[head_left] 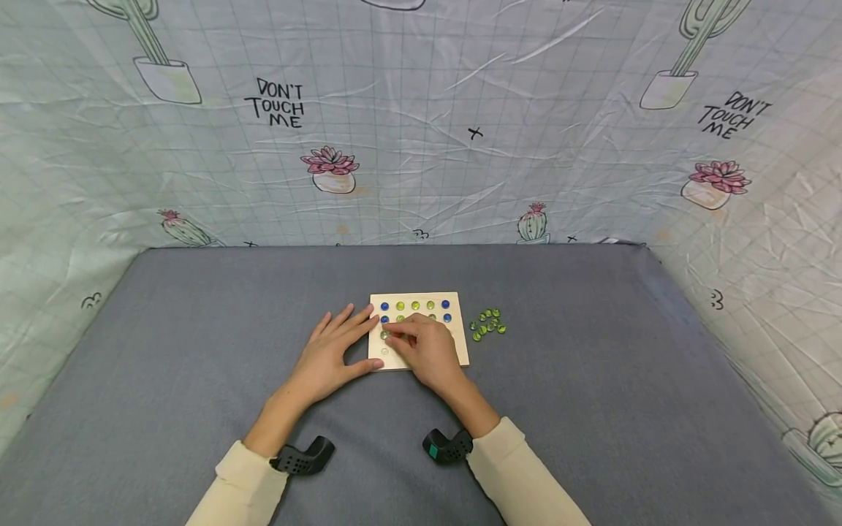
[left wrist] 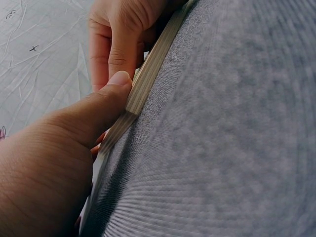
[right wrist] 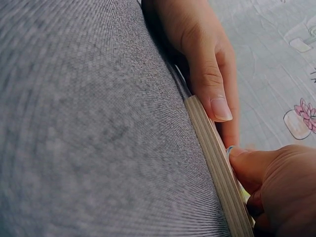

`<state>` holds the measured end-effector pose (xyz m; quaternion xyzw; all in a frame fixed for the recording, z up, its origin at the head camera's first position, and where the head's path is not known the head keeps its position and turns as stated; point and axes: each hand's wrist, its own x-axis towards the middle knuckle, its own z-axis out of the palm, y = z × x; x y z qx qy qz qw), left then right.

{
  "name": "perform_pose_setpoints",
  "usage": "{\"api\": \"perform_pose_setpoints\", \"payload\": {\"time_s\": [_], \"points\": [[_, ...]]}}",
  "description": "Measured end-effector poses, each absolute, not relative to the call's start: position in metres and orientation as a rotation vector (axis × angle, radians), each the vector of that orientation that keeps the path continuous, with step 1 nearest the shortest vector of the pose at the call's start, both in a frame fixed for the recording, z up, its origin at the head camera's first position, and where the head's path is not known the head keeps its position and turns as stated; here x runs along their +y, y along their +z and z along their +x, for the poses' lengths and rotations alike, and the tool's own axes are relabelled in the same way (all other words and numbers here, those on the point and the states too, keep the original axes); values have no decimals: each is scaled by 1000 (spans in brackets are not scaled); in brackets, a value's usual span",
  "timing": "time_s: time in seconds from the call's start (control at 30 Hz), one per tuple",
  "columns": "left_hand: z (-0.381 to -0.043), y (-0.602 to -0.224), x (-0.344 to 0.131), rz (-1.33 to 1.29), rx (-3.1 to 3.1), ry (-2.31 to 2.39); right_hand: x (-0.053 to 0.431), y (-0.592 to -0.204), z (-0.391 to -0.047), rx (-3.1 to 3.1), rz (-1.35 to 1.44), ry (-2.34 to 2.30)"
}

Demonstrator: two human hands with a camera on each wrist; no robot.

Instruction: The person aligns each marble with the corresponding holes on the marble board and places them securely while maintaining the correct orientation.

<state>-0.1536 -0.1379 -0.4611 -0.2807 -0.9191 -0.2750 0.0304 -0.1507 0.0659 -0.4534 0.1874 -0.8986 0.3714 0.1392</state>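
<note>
A pale wooden board (head_left: pixel 463 351) with rows of shallow holes lies on the cloth, blue and yellow-green glass marbles in its far rows. My left hand (head_left: pixel 335 354) is spread at the board's left side, its fingers straight; the thumb (left wrist: pixel 116 86) rests on the near left corner. Over the board, my right hand (head_left: pixel 427 351) pinches a glass marble (right wrist: pixel 229 150) between thumb and index finger at the left column, third row. The right hand hides much of the board's middle. Nearer, an uncovered hole (head_left: pixel 384 352) shows in the left column.
Several loose yellow-green marbles (head_left: pixel 488 325) lie in a cluster right of the board. Grey cloth (head_left: pixel 592 402) covers the table. A printed curtain (head_left: pixel 421 146) hangs behind it. Both wrists carry black camera bands (head_left: pixel 305 456).
</note>
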Motion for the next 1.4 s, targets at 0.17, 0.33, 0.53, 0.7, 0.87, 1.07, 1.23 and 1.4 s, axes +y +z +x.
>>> {"api": "perform_pose_setpoints", "payload": {"time_s": [0.17,0.33,0.53,0.7,0.87,1.07,1.23,1.4], "points": [[-153,-460,-138,-862,-2837,-854,66,-453,-151,-2598,551,1072],[-153,-460,-137,-863,-2829,-852,68,-453,-151,-2586,572,1136],[-150,-460,-137,-861,-2827,-863,76,-449,-149,-2547,556,1300],[-151,-461,-138,-844,-2834,-851,86,-441,-145,-2535,553,1295],[-152,-461,-138,-846,-2832,-844,102,-430,-142,-2513,534,1290],[-152,-462,-138,-849,-2831,-853,134,-427,-143,-2493,409,1337],[-153,-462,-138,-854,-2821,-866,164,-434,-145,-2478,322,1359],[-153,-461,-138,-856,-2824,-867,189,-433,-143,-2469,268,1369]]}}
